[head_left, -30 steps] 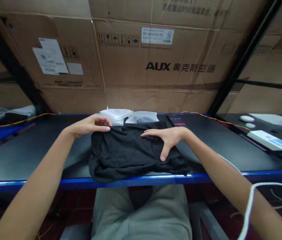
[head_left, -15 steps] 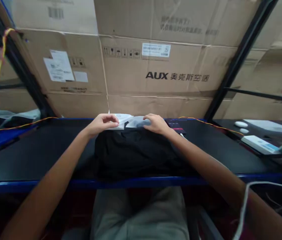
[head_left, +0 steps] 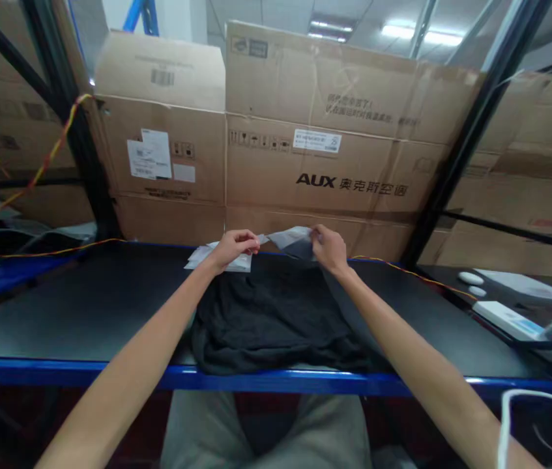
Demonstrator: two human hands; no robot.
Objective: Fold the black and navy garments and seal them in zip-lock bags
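My left hand (head_left: 237,249) is closed in a pinch, with a thin end of a clear plastic bag (head_left: 291,238) at its fingertips. The bag stretches across to my right hand (head_left: 329,250), whose thumb and fingers pinch its other side. Several flat white plastic bags (head_left: 241,263) lie beneath and beside my left hand at the back of the bench; their contents, if any, cannot be made out. In front of both hands a folded black cloth (head_left: 276,319) lies on the dark bench top, reaching the front edge.
Cardboard boxes (head_left: 266,163) form a wall behind the bench (head_left: 60,312). Black posts (head_left: 461,143) stand at either side. A red-yellow twisted wire (head_left: 417,276) runs along the back. To the right are a white box (head_left: 508,319) and small white round pieces (head_left: 471,278). A white cable (head_left: 505,417) hangs lower right.
My head view has tilted up. My right hand has raised the clear bag, which now spans between both hands. My left hand has shifted right, uncovering more of the white bags. The phone is no longer visible.
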